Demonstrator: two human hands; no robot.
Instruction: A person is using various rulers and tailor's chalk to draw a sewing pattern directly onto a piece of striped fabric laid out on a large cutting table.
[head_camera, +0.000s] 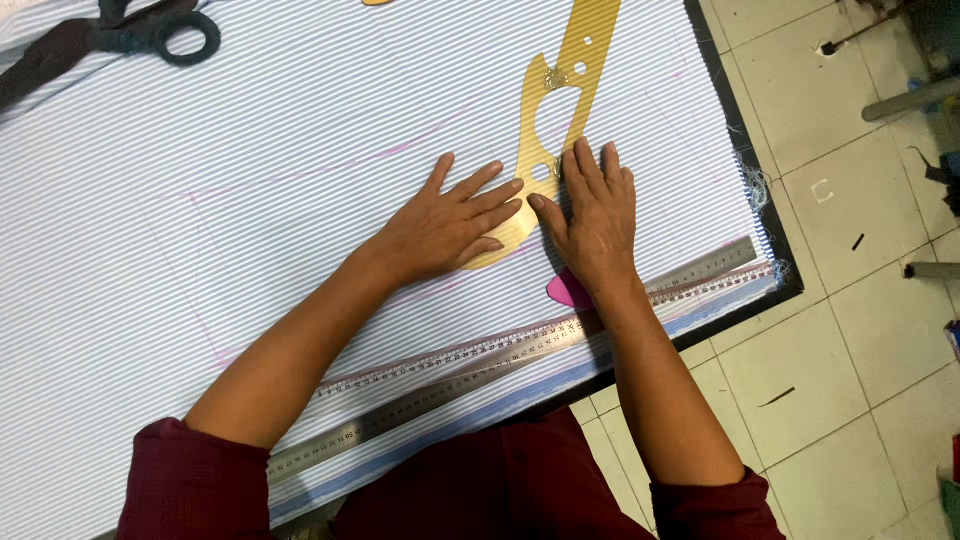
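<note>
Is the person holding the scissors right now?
No. The scissors lie untouched at the cloth's far corner, while the left hand and right hand press on the yellow curved template.

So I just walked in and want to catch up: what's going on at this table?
A person in dark red sleeves leans over striped fabric spread on a table. The left hand and right hand both press flat on a yellow curved pattern ruler lying on the cloth. A pink piece of chalk sits under the right wrist. Two long metal rulers lie along the near edge, and dark scissors rest at the far left. Faint pink lines are already marked on the fabric.
</note>
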